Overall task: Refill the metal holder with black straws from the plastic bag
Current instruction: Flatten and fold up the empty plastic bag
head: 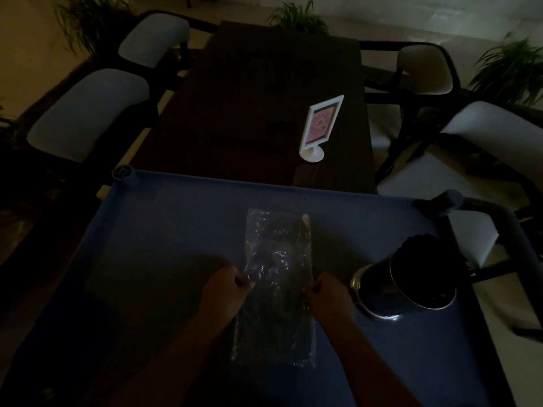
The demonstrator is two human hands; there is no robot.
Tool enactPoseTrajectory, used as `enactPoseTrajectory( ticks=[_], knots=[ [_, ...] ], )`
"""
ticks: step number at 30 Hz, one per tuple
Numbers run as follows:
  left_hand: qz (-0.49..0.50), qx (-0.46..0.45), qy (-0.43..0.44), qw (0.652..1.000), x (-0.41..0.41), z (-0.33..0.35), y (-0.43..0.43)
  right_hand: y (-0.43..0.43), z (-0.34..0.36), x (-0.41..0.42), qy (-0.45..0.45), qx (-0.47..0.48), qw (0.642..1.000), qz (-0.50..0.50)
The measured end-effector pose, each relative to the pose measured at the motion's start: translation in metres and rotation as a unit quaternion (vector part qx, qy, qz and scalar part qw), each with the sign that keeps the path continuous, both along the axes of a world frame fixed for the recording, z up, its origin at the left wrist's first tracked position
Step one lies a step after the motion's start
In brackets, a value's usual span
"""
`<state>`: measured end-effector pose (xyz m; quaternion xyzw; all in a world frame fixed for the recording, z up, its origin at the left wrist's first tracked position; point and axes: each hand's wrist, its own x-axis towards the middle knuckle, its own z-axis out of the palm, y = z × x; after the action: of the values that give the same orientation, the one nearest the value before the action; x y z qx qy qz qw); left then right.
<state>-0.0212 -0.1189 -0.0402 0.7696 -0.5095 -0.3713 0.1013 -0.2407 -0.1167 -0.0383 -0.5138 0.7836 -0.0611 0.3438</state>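
Observation:
A clear plastic bag (277,277) of black straws lies lengthwise in the middle of a blue cart tray (164,230). My left hand (226,292) pinches the bag's left edge about halfway along. On the opposite edge my right hand (329,295) is closed on the plastic at the same height. The metal holder (411,289) stands at the right of the tray, close to my right hand, with dark straws sticking up from its far side. The scene is very dim, so the straws inside the bag show only as a dark mass.
Beyond the cart is a dark wooden table (264,98) with a white framed sign (320,127) on a stand. Cushioned chairs (88,113) flank the table on both sides. Potted plants (511,71) stand at the back and right.

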Motion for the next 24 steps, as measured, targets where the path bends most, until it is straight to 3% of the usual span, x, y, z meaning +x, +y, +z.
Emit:
enactPoseTrajectory(
  ticks=[2,4,10,16,20,24],
  knots=[
    [-0.023,0.008,-0.031,0.999,-0.003,-0.002,-0.001,-0.001,-0.001,0.002,0.007,0.011,1.0,0.003],
    [-0.003,0.002,-0.007,1.0,-0.004,-0.002,-0.001,0.0,-0.001,0.001,-0.023,0.005,1.0,-0.014],
    [0.128,-0.008,0.225,0.966,0.005,0.012,0.005,0.003,0.009,-0.018,-0.18,-0.032,0.978,-0.105],
    [0.136,-0.055,0.316,0.937,0.014,0.032,0.02,0.017,0.029,-0.025,-0.368,-0.071,0.914,-0.153],
    [0.13,-0.046,0.384,0.913,0.018,0.042,0.034,0.023,0.045,-0.022,-0.396,-0.108,0.901,-0.142],
    [0.116,-0.059,0.389,0.912,0.02,0.053,0.042,0.031,0.055,-0.017,-0.381,-0.154,0.906,-0.105]
  ],
)
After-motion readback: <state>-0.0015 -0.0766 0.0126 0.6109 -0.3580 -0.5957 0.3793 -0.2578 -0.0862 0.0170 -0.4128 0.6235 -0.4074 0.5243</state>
